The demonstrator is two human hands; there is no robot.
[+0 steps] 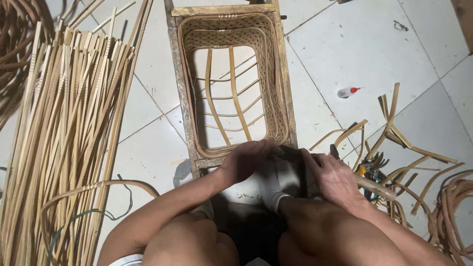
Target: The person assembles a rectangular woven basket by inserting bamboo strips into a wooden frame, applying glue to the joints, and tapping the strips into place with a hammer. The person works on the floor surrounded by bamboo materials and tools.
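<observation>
Fingers point(256, 148) on basket rim point(231, 148)

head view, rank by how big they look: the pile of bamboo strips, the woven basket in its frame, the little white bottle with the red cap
1. pile of bamboo strips, filling the left side.
2. woven basket; it lies farther from the camera, so the gap may be smaller than it looks.
3. white bottle, by far the smallest.

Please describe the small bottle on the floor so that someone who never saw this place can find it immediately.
Start from the woven basket sitting in its wooden frame on the white tiled floor. Look to the right of it, on the bare tiles above the curled cane offcuts. There lies the small bottle on its side: the only whitish thing with a red tip, while everything near it is tan cane.
</observation>
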